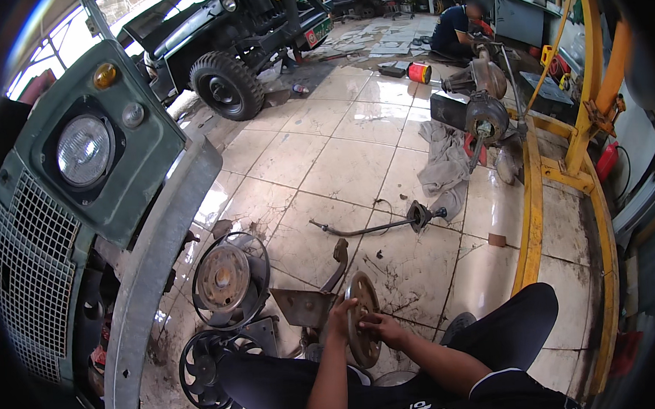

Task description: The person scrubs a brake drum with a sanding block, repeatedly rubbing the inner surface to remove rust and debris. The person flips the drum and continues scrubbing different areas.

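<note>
Above tiles (pixel 340 168), a disc (pixel 363 346) is clasped by the left hand (pixel 338 317). It seems touched by the half-curled right hand (pixel 386 330).

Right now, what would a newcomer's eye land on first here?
Probably the green vehicle front filling the left side, with its round headlamp and mesh grille. Next, at lower middle, the worn round disc held on edge in the left hand, the right hand at its face; then the yellow metal frame curving down the right.
</note>
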Tool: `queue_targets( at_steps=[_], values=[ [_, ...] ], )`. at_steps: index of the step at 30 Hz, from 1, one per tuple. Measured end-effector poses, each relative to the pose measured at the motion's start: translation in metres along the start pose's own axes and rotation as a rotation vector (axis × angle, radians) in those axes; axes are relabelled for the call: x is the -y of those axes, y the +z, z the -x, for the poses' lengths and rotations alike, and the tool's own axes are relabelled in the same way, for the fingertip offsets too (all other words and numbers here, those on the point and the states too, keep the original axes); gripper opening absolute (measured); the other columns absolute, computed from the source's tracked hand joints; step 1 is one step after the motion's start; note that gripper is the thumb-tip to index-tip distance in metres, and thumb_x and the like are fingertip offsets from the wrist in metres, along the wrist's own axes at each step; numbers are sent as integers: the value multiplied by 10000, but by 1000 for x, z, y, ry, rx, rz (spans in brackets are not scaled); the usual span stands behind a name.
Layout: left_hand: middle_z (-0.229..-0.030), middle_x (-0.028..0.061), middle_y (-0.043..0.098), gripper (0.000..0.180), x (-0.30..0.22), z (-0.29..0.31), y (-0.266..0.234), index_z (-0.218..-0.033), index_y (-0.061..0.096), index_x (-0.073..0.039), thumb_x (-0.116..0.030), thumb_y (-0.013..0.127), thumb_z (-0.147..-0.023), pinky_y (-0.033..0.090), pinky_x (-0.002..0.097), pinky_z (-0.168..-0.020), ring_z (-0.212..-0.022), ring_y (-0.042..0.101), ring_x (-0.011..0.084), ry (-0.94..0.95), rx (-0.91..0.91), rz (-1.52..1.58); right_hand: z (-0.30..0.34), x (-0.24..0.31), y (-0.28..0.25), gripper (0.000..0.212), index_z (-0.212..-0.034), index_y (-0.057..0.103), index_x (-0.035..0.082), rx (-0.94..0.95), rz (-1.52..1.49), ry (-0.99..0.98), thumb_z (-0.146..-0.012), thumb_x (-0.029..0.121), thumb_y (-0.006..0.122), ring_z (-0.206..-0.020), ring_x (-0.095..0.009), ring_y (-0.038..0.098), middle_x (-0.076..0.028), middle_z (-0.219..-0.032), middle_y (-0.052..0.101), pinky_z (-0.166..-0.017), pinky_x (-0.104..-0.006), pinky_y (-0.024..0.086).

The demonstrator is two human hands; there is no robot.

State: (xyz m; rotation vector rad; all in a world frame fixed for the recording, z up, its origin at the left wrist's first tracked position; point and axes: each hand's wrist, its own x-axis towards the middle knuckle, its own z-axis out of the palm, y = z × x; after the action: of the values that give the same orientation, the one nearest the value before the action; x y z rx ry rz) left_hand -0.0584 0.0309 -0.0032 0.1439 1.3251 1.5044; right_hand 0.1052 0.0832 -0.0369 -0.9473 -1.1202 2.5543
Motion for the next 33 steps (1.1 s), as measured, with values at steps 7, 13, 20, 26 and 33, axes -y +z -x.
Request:
queue_targets(
  at_steps=[7,13,20,26,33],
  values=[
    [-931,98,731,392,0,-10,-18,-1155,692,-10,-278,685,-868,602,349,-619,-745,728,264,-110,49,292,-23,-19,16,454,-1280,696,12,-123,9,-159,-891,191,847,-981,-186,707,-76,-1144,731,-872,-337,596],
    [-984,112,764,473,2,22,-2,-1213,695,-13,-365,651,-900,591,279,-603,-729,741,225,-183,81,303,-2,-9,8,421,-1267,691,-7,-108,60,41,-892,125,831,-994,-157,708,-75,-1140,747,-869,-309,580],
    [-941,124,749,480,9,27,-5,-1159,695,10,-384,646,-888,598,287,-601,-705,732,237,-146,-70,383,-6,-1,21,403,-1140,746,19,-121,218,18,-834,235,893,-927,-143,703,-73,-1037,775,-852,-320,556],
    [-953,151,743,513,4,28,-19,-1203,670,15,-391,611,-895,584,297,-532,-741,739,251,-192,50,400,-8,-34,8,445,-1083,755,17,-201,347,1,-785,296,930,-904,-132,692,-76,-992,773,-829,-322,549],
    [-1066,233,729,670,4,26,-27,-1337,575,48,-445,580,-884,595,374,-606,-844,743,320,-197,75,361,-12,-27,8,492,-1052,780,48,-219,489,40,-747,401,934,-890,-206,724,-113,-977,778,-832,-359,546]
  ],
)
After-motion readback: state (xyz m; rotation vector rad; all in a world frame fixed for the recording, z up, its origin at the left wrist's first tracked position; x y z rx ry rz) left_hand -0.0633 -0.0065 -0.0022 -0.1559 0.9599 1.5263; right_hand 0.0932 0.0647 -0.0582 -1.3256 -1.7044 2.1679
